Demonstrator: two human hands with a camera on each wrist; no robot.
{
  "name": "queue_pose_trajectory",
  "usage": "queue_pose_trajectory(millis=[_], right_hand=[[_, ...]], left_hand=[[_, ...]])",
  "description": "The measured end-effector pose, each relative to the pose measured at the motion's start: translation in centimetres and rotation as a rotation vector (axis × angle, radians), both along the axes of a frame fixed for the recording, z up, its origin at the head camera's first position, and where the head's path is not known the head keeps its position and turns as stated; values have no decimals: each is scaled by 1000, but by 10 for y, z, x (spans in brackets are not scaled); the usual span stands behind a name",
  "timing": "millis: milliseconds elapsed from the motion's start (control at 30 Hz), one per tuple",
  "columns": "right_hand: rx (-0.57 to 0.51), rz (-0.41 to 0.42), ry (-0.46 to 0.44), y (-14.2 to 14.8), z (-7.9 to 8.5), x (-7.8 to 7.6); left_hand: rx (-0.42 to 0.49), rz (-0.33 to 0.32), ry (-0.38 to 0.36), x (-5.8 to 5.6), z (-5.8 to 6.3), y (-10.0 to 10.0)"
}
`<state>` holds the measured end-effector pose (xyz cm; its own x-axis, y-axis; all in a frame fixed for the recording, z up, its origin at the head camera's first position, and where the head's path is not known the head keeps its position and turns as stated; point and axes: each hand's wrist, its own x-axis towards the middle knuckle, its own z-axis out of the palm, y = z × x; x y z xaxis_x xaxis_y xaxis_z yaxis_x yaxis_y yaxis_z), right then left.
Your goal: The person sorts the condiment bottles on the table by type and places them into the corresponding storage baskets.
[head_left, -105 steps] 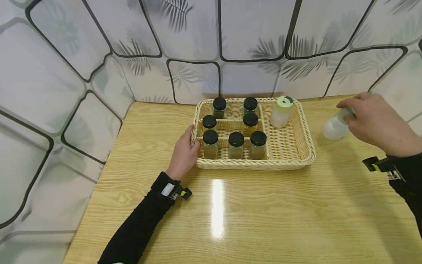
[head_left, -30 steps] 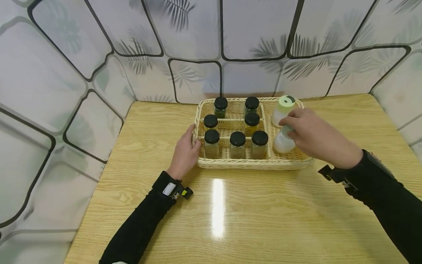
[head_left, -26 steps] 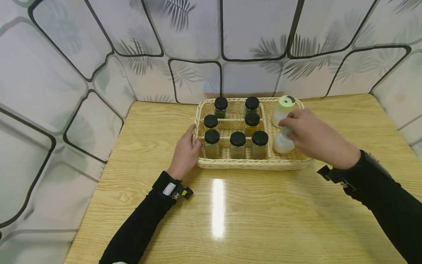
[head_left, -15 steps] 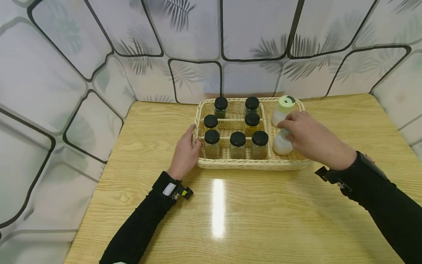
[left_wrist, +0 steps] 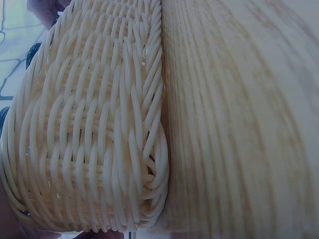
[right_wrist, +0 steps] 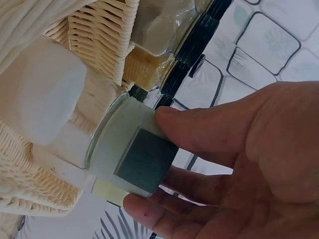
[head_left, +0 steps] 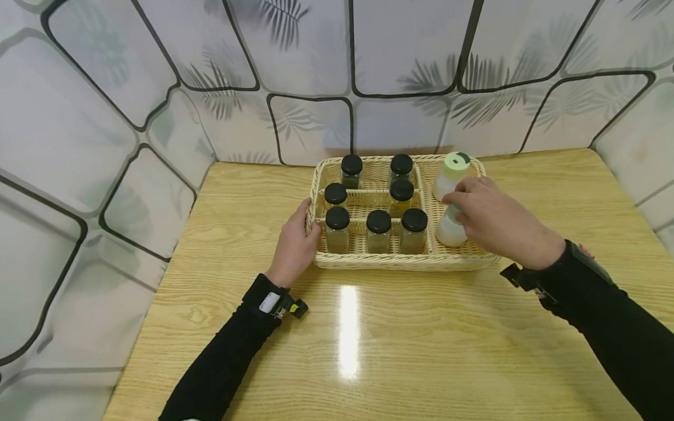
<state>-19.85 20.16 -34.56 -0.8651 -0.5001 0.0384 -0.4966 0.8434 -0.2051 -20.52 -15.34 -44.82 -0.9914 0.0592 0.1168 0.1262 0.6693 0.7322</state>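
My left hand (head_left: 295,245) grips the left end of a pale wicker basket (head_left: 408,264), thumb at its front corner. The basket's woven outer wall (left_wrist: 94,114) fills much of the left wrist view. Inside the right compartment, my right hand (head_left: 505,219) pinches the lid of a clear seasoning jar (head_left: 451,231) with white contents. The right wrist view shows that pale green lid (right_wrist: 112,134) with a dark square flap, thumb on one side and fingers on the other. A second seasoning jar (head_left: 454,169) with a yellow-green lid stands just behind it.
Several black-lidded glass jars (head_left: 378,231) stand in the basket's left compartments, split by low woven dividers. The basket sits on a wood-grain table (head_left: 421,339), close to a patterned wall covering (head_left: 400,123) at the back.
Since the oldest frame, my right hand has carried the seasoning jar left from the table into the basket's right compartment. Over the last second it has barely shifted. My left hand stays put.
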Motion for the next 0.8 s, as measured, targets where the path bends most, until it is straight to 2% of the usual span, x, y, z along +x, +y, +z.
queue_pose_trajectory(millis=[500,800], right_hand=[[43,11,20,-4,0,-2],[42,28,109,-5,-5,0]], left_hand=[[-2,3,3,0,0,-1],[2,-3,7,-1,-1,-1]])
